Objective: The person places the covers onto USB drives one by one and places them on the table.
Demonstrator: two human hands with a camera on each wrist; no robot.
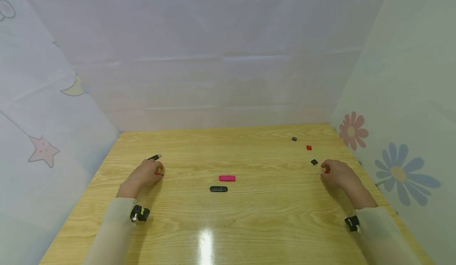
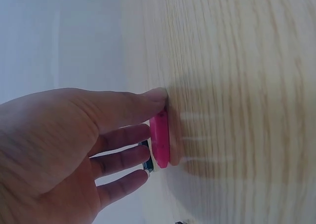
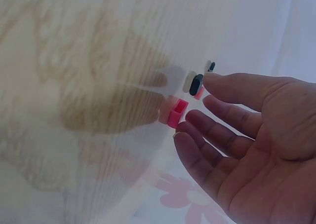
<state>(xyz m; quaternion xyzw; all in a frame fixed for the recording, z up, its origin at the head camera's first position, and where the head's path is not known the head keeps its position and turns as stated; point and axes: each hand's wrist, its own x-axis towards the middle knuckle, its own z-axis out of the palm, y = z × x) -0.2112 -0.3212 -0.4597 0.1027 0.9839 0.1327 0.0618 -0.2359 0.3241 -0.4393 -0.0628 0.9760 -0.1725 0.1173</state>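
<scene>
At the table's left side my left hand [image 1: 144, 174] is over a pink-red USB stick [image 2: 160, 139]. The thumb tip lies at one end of the stick, with the other fingers loosely bent beside it; the grip is partly hidden. Just beyond that hand lies a black USB stick [image 1: 154, 157] with its metal plug showing. On the right, my right hand [image 1: 340, 174] hovers around a small pink-red cap [image 3: 177, 113], its hollow end visible. Thumb and fingers stand apart, the fingertips near the cap. A black cap [image 1: 314, 162] lies next to this hand.
In the table's middle lie a pink USB stick [image 1: 227, 178] and, nearer me, a black one [image 1: 218, 189] with a line across it. Farther back on the right are a red cap [image 1: 308, 147] and a dark cap [image 1: 294, 138]. Covered walls [image 1: 221, 90] bound the wooden table.
</scene>
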